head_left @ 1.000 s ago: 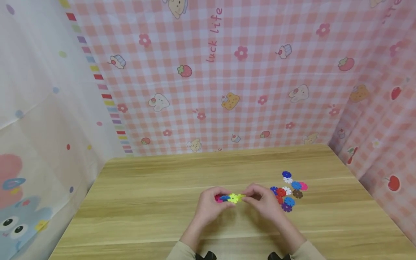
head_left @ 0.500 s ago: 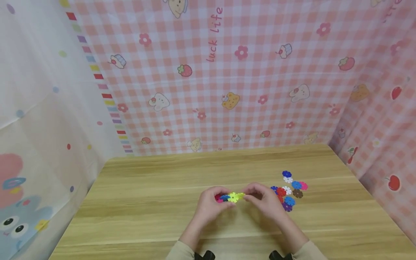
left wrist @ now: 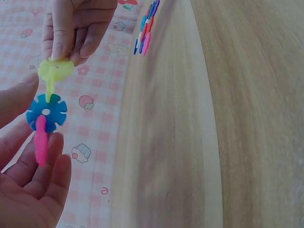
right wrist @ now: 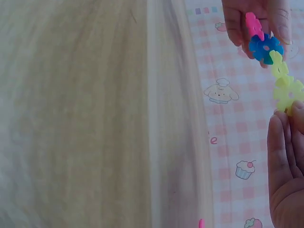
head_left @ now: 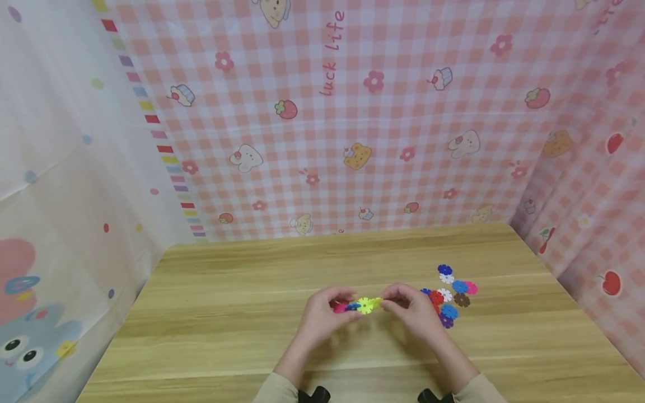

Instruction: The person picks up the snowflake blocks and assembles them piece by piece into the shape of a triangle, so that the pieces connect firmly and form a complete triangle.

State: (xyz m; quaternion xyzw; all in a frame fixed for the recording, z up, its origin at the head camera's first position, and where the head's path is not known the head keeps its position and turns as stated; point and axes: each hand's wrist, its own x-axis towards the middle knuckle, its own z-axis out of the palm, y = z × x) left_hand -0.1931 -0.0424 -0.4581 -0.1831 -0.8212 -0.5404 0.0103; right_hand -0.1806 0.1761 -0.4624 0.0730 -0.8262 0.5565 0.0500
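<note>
A chain of interlocking plastic snowflake discs [head_left: 365, 305] is held above the table between both hands. A pink disc [left wrist: 42, 142] is slotted into a blue disc [left wrist: 53, 111], followed by two yellow discs [right wrist: 288, 94]. My right hand [head_left: 413, 310] pinches the outer yellow disc between thumb and fingertips. Around the pink and blue end is my left hand [head_left: 325, 313], its thumb and fingers loosely spread. In the left wrist view the left thumb [left wrist: 19, 97] lies beside the blue disc, and the fingers [left wrist: 54, 156] are close behind the pink one.
Right of the right hand, several loose snowflake discs lie on the wooden table [head_left: 227, 313], among them a brown disc [head_left: 461, 300], a white disc [head_left: 446, 278] and a purple disc [head_left: 445, 320]. A pink checked cloth [head_left: 322, 168] hangs behind the table.
The right hand and the chain have shifted slightly right. The left hand has drawn slightly left, and more of the pink and blue discs shows.
</note>
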